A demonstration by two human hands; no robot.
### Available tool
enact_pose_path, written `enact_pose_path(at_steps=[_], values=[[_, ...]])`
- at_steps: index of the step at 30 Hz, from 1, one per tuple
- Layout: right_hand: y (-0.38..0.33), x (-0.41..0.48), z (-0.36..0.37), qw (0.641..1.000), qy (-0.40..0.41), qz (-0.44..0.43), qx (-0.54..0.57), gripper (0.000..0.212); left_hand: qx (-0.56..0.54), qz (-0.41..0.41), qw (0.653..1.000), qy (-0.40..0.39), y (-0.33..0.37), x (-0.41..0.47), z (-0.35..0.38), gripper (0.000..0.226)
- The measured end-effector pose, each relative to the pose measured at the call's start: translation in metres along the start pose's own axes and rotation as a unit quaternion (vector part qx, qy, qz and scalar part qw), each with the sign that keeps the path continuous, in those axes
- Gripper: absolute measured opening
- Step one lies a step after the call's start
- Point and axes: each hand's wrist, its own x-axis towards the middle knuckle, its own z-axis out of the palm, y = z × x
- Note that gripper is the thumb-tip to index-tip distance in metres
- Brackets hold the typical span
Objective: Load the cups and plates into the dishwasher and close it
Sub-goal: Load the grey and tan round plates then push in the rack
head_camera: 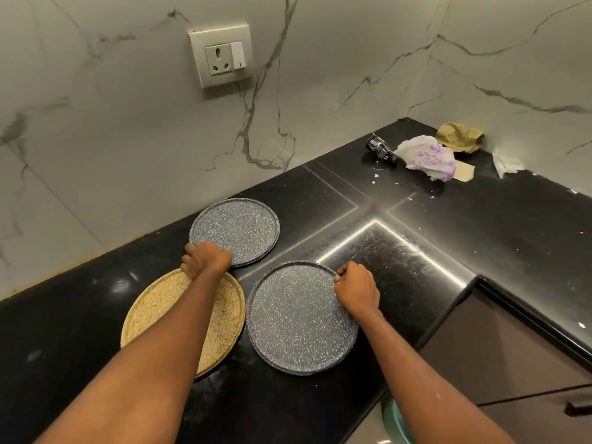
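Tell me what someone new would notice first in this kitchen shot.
Three round speckled plates lie on the glossy black stone counter, the tan plate leftmost. The left hand grips the far grey plate at its near rim; the right hand grips the near grey plate at its right rim.

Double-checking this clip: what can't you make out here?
Head view:
Far grey plate, near rim: left hand covers it, grip unclear.
Near grey plate, right rim: under right hand.
Tan plate: left forearm crosses it.
Teal object: cut off by bottom edge.
Cups, dishwasher: not identifiable.
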Motion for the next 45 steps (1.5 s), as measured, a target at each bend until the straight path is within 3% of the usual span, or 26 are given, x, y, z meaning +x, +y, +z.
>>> enact_pose_path(at_steps=[6, 10, 12, 15, 20, 26, 32, 45], values=[[0.005, 0.011, 0.002, 1.000, 0.001, 0.023, -0.009, 0.015, -0.132, -0.100, 0.986, 0.004, 0.011, 0.009, -0.002, 0.065], [0.010, 0.015, -0.004, 0.999, 0.003, 0.036, -0.026, 0.021, -0.291, -0.169, 0.942, -0.004, 0.016, 0.014, -0.008, 0.075], [0.012, 0.016, -0.011, 0.998, 0.005, 0.059, -0.006, 0.022, -0.336, -0.165, 0.927, -0.007, 0.017, 0.012, -0.008, 0.063], [0.016, 0.018, -0.021, 0.995, 0.026, 0.085, 0.051, 0.017, -0.388, -0.127, 0.913, -0.022, 0.022, -0.002, -0.014, 0.029], [0.021, 0.013, -0.045, 0.987, 0.072, 0.095, 0.110, 0.014, -0.436, -0.083, 0.894, -0.060, 0.035, -0.031, -0.028, 0.028], [0.027, -0.009, -0.072, 0.972, 0.160, 0.074, 0.154, 0.009, -0.422, -0.019, 0.904, -0.072, 0.048, -0.074, -0.042, 0.038], [0.041, -0.045, -0.095, 0.969, 0.200, 0.024, 0.146, 0.020, -0.286, 0.074, 0.955, -0.014, 0.038, -0.125, -0.051, 0.037], [0.099, -0.221, -0.119, 0.955, 0.264, 0.034, 0.132, 0.020, -0.235, 0.254, 0.938, -0.017, -0.038, -0.260, -0.058, 0.030]])
